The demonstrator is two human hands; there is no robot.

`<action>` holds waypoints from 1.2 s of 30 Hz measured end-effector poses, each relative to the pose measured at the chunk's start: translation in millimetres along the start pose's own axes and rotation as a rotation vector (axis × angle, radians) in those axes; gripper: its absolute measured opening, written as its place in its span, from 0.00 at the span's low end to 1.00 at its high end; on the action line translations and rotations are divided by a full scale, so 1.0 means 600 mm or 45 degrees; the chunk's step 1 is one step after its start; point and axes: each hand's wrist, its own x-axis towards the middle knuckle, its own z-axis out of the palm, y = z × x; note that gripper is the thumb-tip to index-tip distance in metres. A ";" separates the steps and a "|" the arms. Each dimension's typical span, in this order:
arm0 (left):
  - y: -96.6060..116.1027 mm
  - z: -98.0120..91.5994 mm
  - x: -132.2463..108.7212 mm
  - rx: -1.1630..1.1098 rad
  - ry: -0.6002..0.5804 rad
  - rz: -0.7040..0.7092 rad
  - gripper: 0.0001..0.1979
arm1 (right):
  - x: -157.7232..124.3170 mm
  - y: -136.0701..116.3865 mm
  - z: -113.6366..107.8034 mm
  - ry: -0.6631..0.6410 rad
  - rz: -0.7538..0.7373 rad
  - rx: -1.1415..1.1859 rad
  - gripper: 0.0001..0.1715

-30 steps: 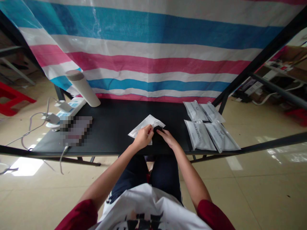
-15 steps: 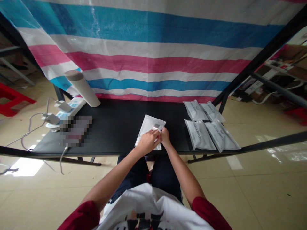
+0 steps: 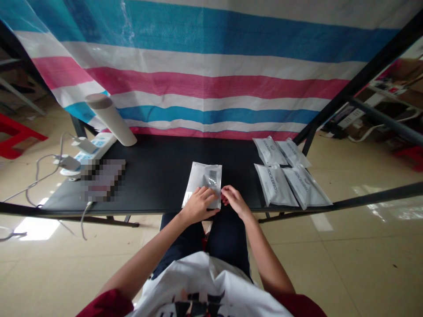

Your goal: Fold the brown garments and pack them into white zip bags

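Observation:
A white plastic zip bag [image 3: 197,176] lies flat on the black table in front of me, its clear window and a grey printed label facing up. My left hand [image 3: 199,203] rests on the lower part of the bag, fingers stretched over it and pressing it down. Just beside the bag's right edge, where the zip strip runs, is my right hand [image 3: 234,199]. Its fingers are bent and drawn together; whether they touch the edge or pinch anything small I cannot make out.
Several filled white pouches [image 3: 276,185] lie on the right of the black table [image 3: 158,176]. On the left are a white bottle [image 3: 114,121], a power strip [image 3: 95,147] with plugged-in chargers, and a blurred-out flat device [image 3: 104,180] with a cable. A striped sheet [image 3: 205,88] hangs behind.
The bag has turned straighter and lies flatter. My left hand has spread out over its lower part, while my right hand has come away slightly to the right from the bag's edge.

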 end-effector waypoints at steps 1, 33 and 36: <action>-0.002 0.004 -0.004 0.010 -0.003 0.017 0.17 | -0.010 0.003 -0.002 -0.067 0.015 0.000 0.20; 0.032 0.018 -0.016 0.130 -0.024 0.099 0.11 | -0.014 0.003 0.006 -0.182 0.012 -0.048 0.28; 0.054 0.016 -0.023 0.104 0.029 0.123 0.12 | 0.006 0.006 0.000 -0.109 -0.063 -0.139 0.22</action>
